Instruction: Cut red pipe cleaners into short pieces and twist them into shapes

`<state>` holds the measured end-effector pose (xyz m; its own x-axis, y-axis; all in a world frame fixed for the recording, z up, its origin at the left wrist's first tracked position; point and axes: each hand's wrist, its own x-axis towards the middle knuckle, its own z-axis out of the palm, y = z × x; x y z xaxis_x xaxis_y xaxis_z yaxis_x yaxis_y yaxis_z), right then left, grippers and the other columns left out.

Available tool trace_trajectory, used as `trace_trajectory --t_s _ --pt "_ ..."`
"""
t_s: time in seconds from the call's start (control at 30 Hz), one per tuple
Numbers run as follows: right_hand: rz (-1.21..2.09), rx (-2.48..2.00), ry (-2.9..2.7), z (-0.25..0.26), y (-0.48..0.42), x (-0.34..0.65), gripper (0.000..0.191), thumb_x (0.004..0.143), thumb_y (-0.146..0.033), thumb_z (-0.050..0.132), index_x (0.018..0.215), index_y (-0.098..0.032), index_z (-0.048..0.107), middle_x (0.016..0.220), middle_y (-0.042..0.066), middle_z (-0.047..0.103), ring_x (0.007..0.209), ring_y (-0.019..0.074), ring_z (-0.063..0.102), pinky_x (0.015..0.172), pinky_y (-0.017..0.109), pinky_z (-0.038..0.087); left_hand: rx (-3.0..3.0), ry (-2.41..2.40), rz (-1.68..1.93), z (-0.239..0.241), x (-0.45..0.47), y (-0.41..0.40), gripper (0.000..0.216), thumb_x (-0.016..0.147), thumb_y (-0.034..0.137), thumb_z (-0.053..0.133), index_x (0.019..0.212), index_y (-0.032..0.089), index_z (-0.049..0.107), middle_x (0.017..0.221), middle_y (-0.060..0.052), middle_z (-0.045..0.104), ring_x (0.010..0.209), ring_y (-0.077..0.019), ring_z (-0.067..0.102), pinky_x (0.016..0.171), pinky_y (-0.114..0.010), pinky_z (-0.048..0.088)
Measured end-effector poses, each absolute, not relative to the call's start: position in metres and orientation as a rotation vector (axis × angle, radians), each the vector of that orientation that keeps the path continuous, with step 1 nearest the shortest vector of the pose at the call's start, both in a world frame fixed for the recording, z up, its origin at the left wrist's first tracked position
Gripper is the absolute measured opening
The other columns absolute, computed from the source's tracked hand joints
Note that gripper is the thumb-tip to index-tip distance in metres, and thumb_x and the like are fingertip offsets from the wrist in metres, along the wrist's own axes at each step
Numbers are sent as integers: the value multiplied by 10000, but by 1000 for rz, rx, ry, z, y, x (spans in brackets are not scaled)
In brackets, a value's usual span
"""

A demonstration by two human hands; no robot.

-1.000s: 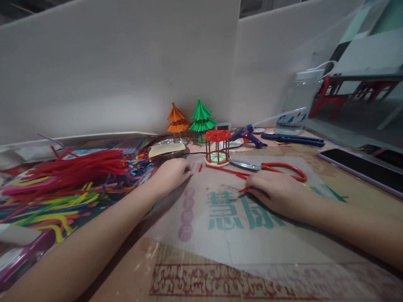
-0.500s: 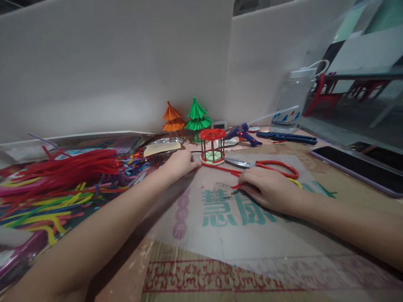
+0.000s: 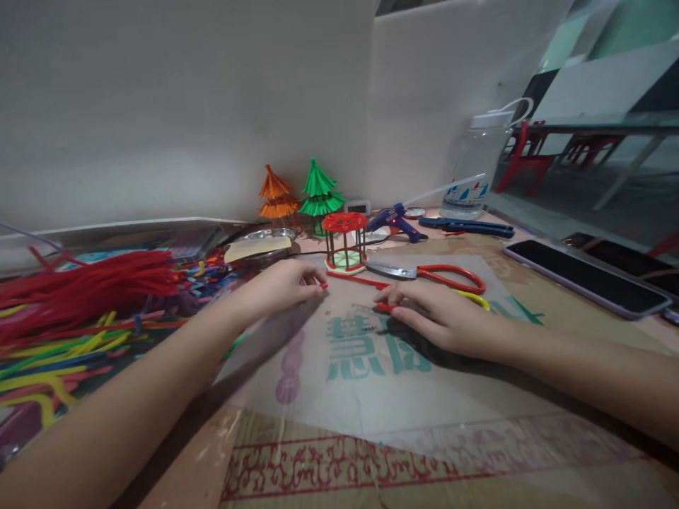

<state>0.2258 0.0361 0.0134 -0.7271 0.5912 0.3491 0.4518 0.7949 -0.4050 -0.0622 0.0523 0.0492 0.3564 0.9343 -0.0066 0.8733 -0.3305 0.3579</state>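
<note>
Pinched between the fingertips of my left hand is a short red pipe cleaner piece. My right hand grips another red pipe cleaner piece, its end poking out past the fingers. A small clear ruler lies by those fingertips, partly hidden. Between and beyond my hands stands a little red-topped pavilion frame with dark posts and a pale base. A longer red strip rests on the sheet before it. Red-handled scissors lie just behind my right hand, blades toward the pavilion.
Bundles of coloured pipe cleaners fill the left side. An orange tiered model and a green one stand at the back. Rightward are a blue glue gun, blue pliers, a water bottle and a phone.
My right hand has lifted slightly with its red piece, showing more of it. My left hand has turned so its small red piece shows. The whole view has shifted a little.
</note>
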Motion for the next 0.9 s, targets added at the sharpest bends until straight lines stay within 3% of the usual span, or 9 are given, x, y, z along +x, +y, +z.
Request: trace_trajectory --t_s 0.13,0.3,0.47,0.53,0.63,0.9 --pt "170 -460 -2709 14 26 226 193 985 -195 445 980 -163 635 1019 109 724 918 202 657 806 333 509 2330 1470 55 44 -58 46 239 794 269 605 969 227 763 856 -3 771 752 -179 681 654 -244 446" --pt "-158 -178 -2861 11 14 223 237 990 -152 412 947 -132 644 956 124 726 845 207 645 746 336 500 2583 1572 27 32 -47 39 179 821 275 596 821 219 766 837 -67 767 754 -216 674 658 -280 427" --pt "-100 -203 -2810 11 14 221 185 979 -173 455 933 -137 630 892 119 712 818 196 645 713 312 488 2425 1503 8 50 -36 17 188 828 298 602 773 218 763 748 -60 736 664 -189 641 606 -258 432" --pt "-49 -253 -2773 10 16 222 184 979 -187 455 944 -139 628 858 115 707 783 193 640 689 306 483 2237 1253 -41 67 -32 5 199 843 343 601 846 243 772 710 -18 717 637 -169 630 571 -233 437" --pt "24 -343 -2748 10 18 223 203 988 -200 438 974 -135 630 849 118 702 774 192 636 689 306 485 1981 1034 -15 84 -30 -2 238 851 355 607 1000 263 768 825 -9 738 697 -160 658 617 -219 491" --pt "58 -376 -2759 10 21 222 270 1002 -227 402 957 -127 648 867 125 690 796 199 608 714 315 486 2111 1282 87 63 -27 11 241 848 325 562 921 228 769 678 7 703 637 -153 640 592 -213 457"
